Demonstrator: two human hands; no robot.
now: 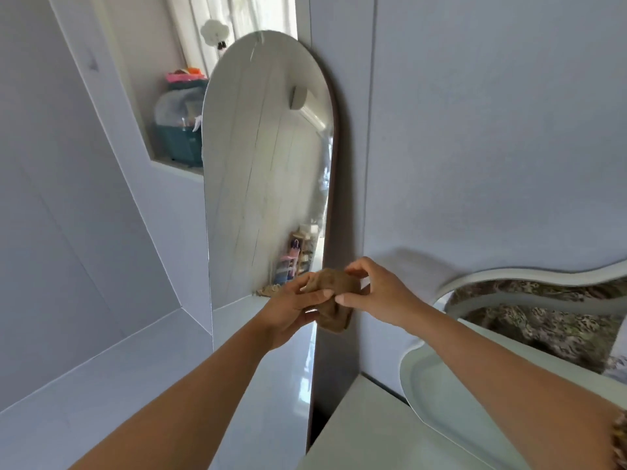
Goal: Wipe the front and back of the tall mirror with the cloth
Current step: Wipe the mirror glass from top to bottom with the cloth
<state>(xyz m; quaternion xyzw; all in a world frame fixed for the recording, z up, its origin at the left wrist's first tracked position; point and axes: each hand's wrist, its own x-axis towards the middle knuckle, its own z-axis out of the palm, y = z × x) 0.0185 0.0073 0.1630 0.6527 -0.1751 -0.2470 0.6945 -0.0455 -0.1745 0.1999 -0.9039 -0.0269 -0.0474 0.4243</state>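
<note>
Brown cloth bunched between both hands, left and right, before the tall arched mirror.

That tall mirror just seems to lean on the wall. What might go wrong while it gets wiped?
1. The tall mirror appears only propped against the wall; a hard push may make it slide or tip.
2. Both the left hand and right hand hold the cloth, so neither steadies the mirror.
</note>
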